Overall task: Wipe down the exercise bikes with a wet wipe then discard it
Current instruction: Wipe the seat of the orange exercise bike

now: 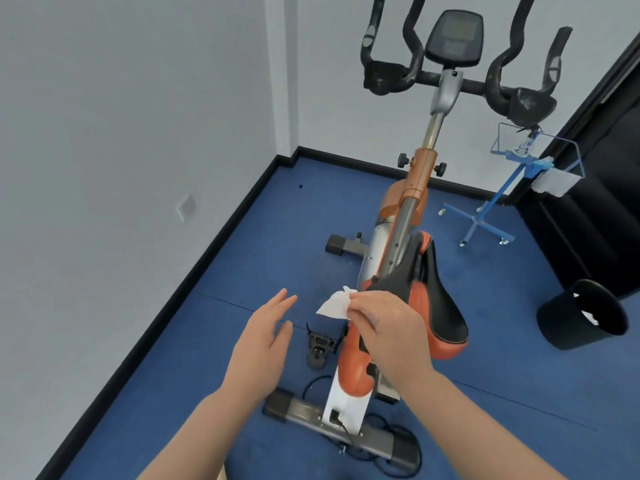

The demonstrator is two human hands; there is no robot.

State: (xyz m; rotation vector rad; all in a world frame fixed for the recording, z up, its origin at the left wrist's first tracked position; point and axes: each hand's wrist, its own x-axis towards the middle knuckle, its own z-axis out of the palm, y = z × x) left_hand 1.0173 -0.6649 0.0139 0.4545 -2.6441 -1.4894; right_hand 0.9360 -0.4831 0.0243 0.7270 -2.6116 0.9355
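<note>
White wet wipe (333,304), crumpled, pinched between thumb and fingertips of the right hand (388,329), held in the air just left of the black-and-orange padded saddle (434,299). It hangs just beside the saddle nose; cannot tell whether it touches. Likely gripped by one edge so the loose part can be spread before wiping.

Left hand (261,336): fingers straight and a little apart, holding nothing, palm turned toward the wipe. Probably placed to catch the free corner and unfold it.

Orange, white and grey exercise bike (410,199) stands lengthwise ahead, saddle nearest, so the saddle looks like the first surface in reach. Black curved handlebars (415,69) and dark console screen (453,38) at the far end, well apart from both hands.

Black round waste bin (581,315) on the blue carpet to the right, white scraps inside; handy for the discard step.

Count: one bike in view, one wipe, one bin, one blue wheeled stand (498,199), one black pedal (320,344) visible.
</note>
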